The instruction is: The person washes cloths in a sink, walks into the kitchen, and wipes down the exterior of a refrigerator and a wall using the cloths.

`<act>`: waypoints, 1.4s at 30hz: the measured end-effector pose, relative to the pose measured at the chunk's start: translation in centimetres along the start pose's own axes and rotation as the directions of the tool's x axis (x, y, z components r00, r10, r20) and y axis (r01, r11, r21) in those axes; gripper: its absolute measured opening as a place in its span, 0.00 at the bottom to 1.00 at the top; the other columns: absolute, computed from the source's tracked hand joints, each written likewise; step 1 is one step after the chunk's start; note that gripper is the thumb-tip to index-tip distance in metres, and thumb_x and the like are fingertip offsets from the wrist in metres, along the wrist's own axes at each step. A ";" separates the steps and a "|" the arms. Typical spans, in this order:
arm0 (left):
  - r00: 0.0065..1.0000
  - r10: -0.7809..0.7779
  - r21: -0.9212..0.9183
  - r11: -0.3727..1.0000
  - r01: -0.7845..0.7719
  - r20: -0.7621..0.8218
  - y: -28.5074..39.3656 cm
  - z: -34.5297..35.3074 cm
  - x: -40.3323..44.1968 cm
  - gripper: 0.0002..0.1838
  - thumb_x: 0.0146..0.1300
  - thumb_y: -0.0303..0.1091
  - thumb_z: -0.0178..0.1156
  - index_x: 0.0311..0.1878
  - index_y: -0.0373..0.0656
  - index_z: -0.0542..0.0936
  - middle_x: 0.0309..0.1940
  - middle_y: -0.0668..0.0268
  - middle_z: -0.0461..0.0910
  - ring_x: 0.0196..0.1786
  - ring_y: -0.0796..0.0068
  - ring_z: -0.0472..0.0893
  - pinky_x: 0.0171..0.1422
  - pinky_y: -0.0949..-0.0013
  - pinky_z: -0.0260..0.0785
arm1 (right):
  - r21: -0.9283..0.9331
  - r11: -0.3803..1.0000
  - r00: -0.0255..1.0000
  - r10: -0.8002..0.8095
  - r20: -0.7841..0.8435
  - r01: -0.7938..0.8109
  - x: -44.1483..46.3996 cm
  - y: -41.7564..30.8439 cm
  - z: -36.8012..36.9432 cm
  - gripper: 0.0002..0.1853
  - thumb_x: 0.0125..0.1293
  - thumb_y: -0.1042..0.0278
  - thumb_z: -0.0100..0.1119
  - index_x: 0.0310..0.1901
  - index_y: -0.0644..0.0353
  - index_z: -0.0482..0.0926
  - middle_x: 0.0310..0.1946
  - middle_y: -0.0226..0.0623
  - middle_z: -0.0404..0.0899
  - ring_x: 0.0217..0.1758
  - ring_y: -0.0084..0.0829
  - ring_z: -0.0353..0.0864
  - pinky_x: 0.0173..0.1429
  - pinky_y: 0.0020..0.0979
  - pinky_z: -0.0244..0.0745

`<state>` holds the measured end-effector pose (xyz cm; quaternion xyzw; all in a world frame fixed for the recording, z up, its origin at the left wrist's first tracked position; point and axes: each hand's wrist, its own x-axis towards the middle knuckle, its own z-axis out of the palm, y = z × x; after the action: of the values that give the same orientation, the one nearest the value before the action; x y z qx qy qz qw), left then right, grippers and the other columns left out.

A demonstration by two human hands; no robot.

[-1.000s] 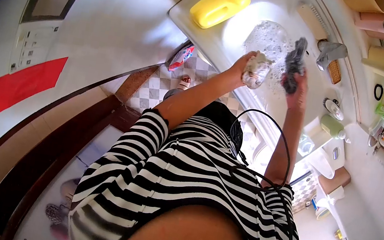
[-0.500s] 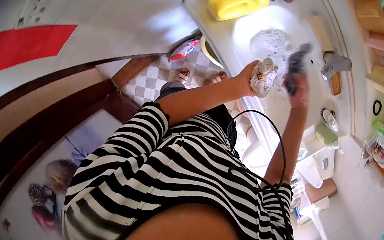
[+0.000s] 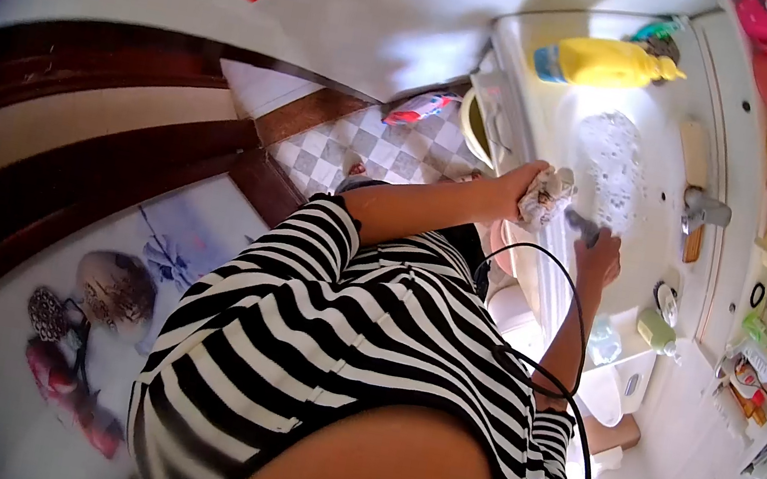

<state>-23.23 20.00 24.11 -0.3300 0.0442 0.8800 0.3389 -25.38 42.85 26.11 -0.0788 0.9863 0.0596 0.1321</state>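
Observation:
My left hand point(image 3: 518, 189) is closed around a whitish, mottled, crumpled bundle point(image 3: 547, 198) at the near edge of the washbasin point(image 3: 653, 219). Just to its right, my right hand point(image 3: 599, 259) grips a dark grey, soft-looking item point(image 3: 584, 228). Its kind is not clear, and its end reaches toward the bundle. Beyond both hands, white suds point(image 3: 609, 166) float in the basin.
A yellow bottle point(image 3: 600, 65) lies on the basin's left side. The tap point(image 3: 706, 210) and a beige block point(image 3: 694, 153) are along the back. A green bottle point(image 3: 657, 331) stands at right. A black cable point(image 3: 570, 289) loops before my right forearm.
My view has turned, so the basin appears farther right. My right hand has drawn the dark grey item nearer to me, lower beside the bundle. My left hand keeps hold of the bundle.

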 end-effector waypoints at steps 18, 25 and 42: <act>0.629 0.425 -0.355 0.562 -0.747 -0.650 11.6 -46.4 -28.3 0.19 0.62 0.47 0.42 0.39 0.46 0.78 0.37 0.62 0.81 0.39 0.59 0.79 0.50 0.52 0.71 | -0.179 0.920 0.936 0.351 -0.012 -0.347 -14.3 -11.6 0.9 0.24 0.47 0.52 0.62 0.45 0.55 0.74 0.43 0.47 0.76 0.44 0.48 0.78 0.47 0.45 0.74; 0.455 0.349 -0.320 0.379 -0.868 -0.819 11.6 -52.7 -38.3 0.22 0.62 0.52 0.43 0.44 0.44 0.76 0.37 0.60 0.79 0.38 0.58 0.79 0.44 0.48 0.72 | -0.201 0.958 0.978 0.210 0.016 -0.202 -11.0 -21.9 -1.4 0.24 0.49 0.52 0.61 0.47 0.55 0.73 0.45 0.47 0.75 0.45 0.48 0.77 0.48 0.45 0.73; 0.326 0.465 -0.245 0.227 -0.943 -0.823 32.2 -62.2 -58.2 0.20 0.59 0.50 0.49 0.46 0.45 0.75 0.44 0.63 0.78 0.47 0.62 0.78 0.52 0.59 0.71 | -0.091 0.996 0.994 -0.012 0.104 0.021 2.0 -52.1 -7.6 0.26 0.52 0.51 0.59 0.51 0.54 0.71 0.50 0.47 0.72 0.49 0.48 0.75 0.52 0.46 0.71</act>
<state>23.11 -56.42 6.53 -0.6196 -0.0380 0.7123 -0.3276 -20.30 -9.59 27.84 -0.0897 0.9736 0.1080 0.1798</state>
